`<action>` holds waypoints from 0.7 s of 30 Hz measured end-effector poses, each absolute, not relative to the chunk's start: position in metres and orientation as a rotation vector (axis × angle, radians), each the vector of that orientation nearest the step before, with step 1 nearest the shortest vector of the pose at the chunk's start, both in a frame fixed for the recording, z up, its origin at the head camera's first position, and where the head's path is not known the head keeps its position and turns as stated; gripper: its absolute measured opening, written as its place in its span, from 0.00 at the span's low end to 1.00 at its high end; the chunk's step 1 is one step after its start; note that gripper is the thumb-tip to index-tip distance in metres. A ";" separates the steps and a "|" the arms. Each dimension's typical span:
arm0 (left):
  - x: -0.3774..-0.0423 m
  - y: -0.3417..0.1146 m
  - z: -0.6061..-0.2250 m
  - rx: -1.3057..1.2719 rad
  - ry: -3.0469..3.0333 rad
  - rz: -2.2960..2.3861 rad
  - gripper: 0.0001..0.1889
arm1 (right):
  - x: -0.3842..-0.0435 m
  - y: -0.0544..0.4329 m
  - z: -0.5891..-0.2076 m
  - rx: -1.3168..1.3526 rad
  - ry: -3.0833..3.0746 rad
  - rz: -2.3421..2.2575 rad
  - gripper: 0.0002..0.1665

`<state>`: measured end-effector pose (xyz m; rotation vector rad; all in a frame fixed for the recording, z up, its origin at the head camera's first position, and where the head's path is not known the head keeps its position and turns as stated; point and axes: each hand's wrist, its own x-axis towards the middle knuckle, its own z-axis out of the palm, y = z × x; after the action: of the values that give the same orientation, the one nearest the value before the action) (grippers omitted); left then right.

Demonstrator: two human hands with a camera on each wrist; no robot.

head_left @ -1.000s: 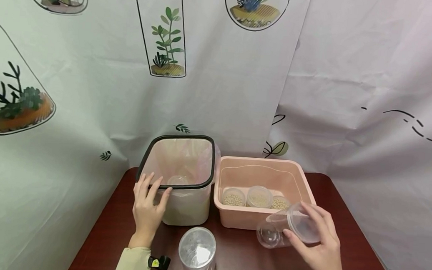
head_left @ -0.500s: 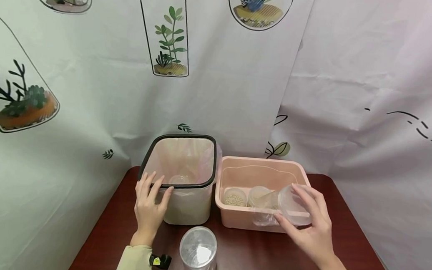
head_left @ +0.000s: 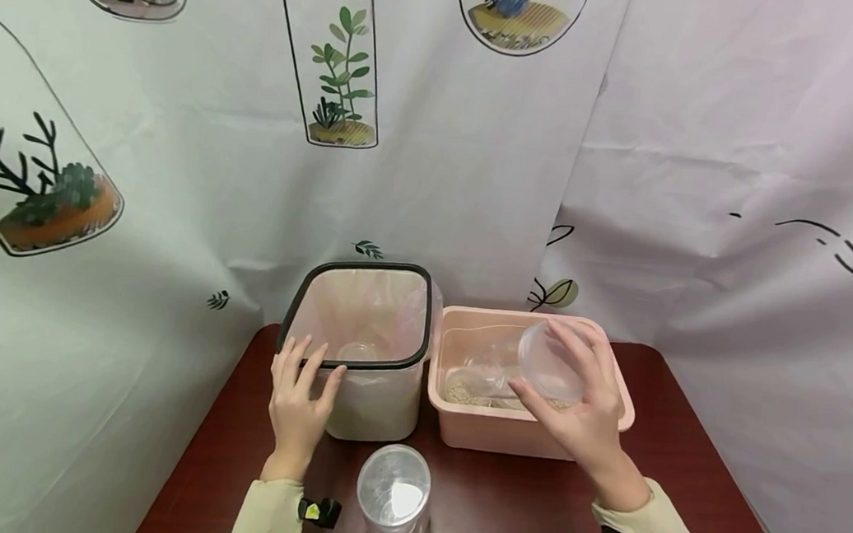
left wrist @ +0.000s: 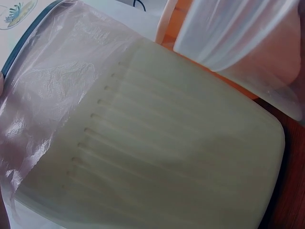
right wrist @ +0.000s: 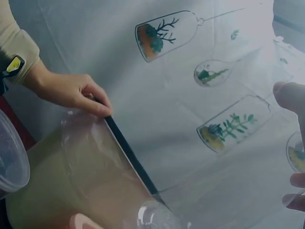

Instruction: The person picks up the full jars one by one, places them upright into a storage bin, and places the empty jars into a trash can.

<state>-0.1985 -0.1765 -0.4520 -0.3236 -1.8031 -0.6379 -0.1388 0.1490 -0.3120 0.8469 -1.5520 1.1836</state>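
Note:
My left hand (head_left: 296,410) grips the black rim of a lined trash can (head_left: 375,407), its fingers over the edge. The right wrist view shows that hand (right wrist: 71,90) with its thumb outside the rim. My right hand (head_left: 587,414) holds a clear plastic cup (head_left: 549,362) by its wide frosted end, tilted with the narrow end pointing left. The cup is over a pink basin (head_left: 511,438). Inside the basin, tubs of pale beads or beans (head_left: 465,395) show partly behind the cup. A clear footed cup (head_left: 393,495) stands upright on the table between my forearms.
The trash can and basin stand side by side at the back of the dark red table (head_left: 499,503). A clear round container (head_left: 359,353) lies inside the trash can. A white printed cloth (head_left: 432,184) hangs close behind them.
My right hand has carried the clear cup up and left, from in front of the basin's right side to over the basin. My left hand has stayed on the trash can's rim.

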 end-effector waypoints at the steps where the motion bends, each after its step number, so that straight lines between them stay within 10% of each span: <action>1: -0.199 -0.177 -0.452 -0.324 -1.803 -0.637 0.23 | -0.140 0.146 -0.310 0.854 -1.547 1.196 0.35; 21: -0.196 -0.177 -0.451 -0.321 -1.817 -0.616 0.23 | -0.163 0.087 -0.279 0.946 -1.532 1.123 0.36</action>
<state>-0.1963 -0.1767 -0.4514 -0.3209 -1.8174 -0.6165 -0.1628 0.0870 -0.2792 0.9455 -1.5316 1.1232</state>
